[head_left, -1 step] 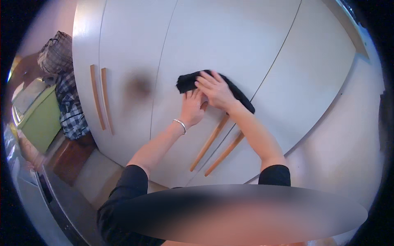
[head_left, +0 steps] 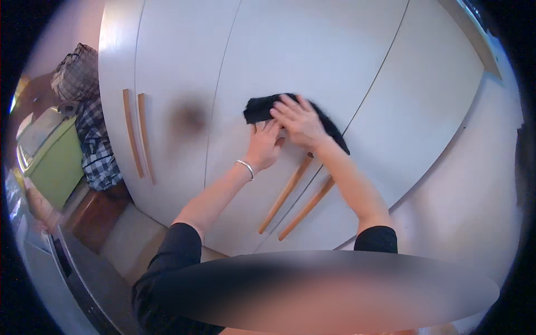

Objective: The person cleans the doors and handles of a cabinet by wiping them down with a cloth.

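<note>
A folded or rolled length of black cloth (head_left: pixel 259 110) bends in an arc in front of the pale wardrobe doors (head_left: pixel 301 50). Its right end slopes down toward the wooden handles. My right hand (head_left: pixel 300 124) lies flat across its middle, fingers stretched out and slightly spread. Just left of and below it, my left hand (head_left: pixel 264 146) points upward with extended fingers, the tips touching the cloth's lower edge. The left thumb is partly covered by the right hand. A silver bracelet (head_left: pixel 244 167) circles my left wrist. What kind of cloth item this is, I cannot tell.
Two wooden handles (head_left: pixel 285 195) sit below the cloth, with another pair (head_left: pixel 133 134) on the left doors. At far left are a green box (head_left: pixel 56 162), checked fabric (head_left: pixel 100 162) and a brown wooden piece (head_left: pixel 100 215). A dark blurred patch (head_left: pixel 188 117) covers part of one door.
Both hands and the black cloth have shifted slightly to the right. The right hand stays over the cloth and the left stays at its lower edge.
</note>
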A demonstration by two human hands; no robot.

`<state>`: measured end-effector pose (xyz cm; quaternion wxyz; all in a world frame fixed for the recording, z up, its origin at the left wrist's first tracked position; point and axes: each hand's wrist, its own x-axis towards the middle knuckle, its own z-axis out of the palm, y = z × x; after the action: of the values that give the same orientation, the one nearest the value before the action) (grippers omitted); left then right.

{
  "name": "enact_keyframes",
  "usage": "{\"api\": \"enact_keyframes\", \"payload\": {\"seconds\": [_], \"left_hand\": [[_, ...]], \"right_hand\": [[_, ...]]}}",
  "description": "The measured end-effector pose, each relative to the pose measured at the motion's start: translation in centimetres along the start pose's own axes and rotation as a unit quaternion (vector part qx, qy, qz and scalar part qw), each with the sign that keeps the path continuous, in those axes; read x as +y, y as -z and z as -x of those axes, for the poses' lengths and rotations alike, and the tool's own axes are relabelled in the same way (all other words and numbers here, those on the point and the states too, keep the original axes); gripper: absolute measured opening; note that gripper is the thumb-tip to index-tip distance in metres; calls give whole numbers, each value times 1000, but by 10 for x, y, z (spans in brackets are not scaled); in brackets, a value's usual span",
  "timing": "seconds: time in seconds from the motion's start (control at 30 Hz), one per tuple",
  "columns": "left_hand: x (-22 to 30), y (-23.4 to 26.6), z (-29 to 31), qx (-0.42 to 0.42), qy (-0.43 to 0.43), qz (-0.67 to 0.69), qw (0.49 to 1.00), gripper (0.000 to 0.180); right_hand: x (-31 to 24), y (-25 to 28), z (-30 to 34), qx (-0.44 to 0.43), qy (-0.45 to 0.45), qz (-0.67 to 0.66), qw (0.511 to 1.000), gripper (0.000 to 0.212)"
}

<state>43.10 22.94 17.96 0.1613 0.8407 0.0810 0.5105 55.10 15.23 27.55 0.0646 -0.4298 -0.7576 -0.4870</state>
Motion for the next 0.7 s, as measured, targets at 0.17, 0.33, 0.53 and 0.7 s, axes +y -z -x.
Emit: {"api": "enact_keyframes", "payload": {"seconds": [0.17, 0.33, 0.53, 0.7], "left_hand": [[5, 10, -20, 84, -142, -50, 985, 53], [-50, 29, 0, 171, -34, -72, 982, 61], [-102, 39, 34, 157, 86, -121, 976, 66], [-113, 43, 46, 110, 106, -174, 973, 73]], "right_hand": [[79, 78, 22, 34, -127, 227, 965, 36], [181, 155, 73, 117, -294, 426, 848, 44], [263, 227, 160, 271, -580, 348, 685, 47], [310, 237, 88, 246, -691, 304, 607, 48]]}}
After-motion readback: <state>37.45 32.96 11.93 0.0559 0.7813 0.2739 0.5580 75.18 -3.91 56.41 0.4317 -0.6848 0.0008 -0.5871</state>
